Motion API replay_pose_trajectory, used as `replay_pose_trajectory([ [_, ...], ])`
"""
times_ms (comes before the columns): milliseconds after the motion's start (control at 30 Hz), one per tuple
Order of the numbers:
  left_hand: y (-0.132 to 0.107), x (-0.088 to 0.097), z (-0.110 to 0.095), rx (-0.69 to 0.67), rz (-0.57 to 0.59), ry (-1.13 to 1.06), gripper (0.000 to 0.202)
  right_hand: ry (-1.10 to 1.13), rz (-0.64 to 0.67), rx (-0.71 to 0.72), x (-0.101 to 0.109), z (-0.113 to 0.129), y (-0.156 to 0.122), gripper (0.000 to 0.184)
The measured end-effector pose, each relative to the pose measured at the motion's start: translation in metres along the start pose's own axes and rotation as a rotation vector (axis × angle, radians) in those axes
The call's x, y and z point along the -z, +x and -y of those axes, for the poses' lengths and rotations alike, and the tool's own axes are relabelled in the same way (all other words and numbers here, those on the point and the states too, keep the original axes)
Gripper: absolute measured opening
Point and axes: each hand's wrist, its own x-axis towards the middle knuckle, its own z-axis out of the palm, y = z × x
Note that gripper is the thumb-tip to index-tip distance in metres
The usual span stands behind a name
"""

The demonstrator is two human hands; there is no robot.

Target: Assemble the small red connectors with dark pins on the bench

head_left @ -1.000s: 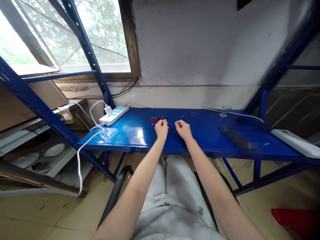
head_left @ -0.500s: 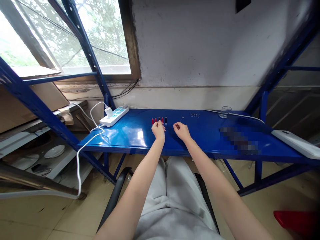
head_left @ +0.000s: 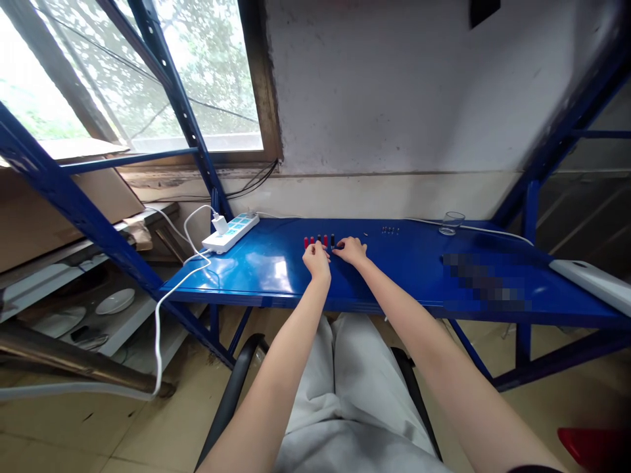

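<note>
Several small red and black cylinders stand in a row on the blue table (head_left: 394, 276). A red cylinder (head_left: 305, 243) marks the left end and a black cylinder (head_left: 332, 240) the right end. My left hand (head_left: 317, 261) is just in front of the row, fingers pinched together. Whatever is between those fingertips is too small to make out. My right hand (head_left: 351, 251) reaches in from the right, its bent fingers and thumb close together beside the lower part of the black cylinder. Whether they touch it I cannot tell.
Several tiny upright pieces (head_left: 390, 230) stand farther back, right of a small loose piece (head_left: 365, 234). A clear glass (head_left: 451, 223) is near the back edge. A white power strip (head_left: 231, 233) lies left, a blurred dark object (head_left: 486, 279) and white device (head_left: 589, 279) right.
My right hand has moved left, up to the black cylinder at the row's end. My left hand stays at the row, still pinched. The view has shifted slightly.
</note>
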Motion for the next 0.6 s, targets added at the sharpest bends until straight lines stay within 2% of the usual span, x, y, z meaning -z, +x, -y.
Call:
replay_pose_trajectory([
  [300,0.0,-0.003,-0.001,0.019,-0.026,-0.02,0.024,-0.002,0.013,-0.061,-0.008,0.011,0.012,0.024],
  [467,0.0,-0.002,-0.002,0.031,-0.018,-0.006,0.025,-0.008,-0.034,-0.038,-0.009,0.016,0.009,0.017],
  [600,-0.001,-0.002,-0.003,0.015,0.029,0.012,0.029,0.039,-0.131,0.038,-0.002,0.01,0.003,0.018],
])
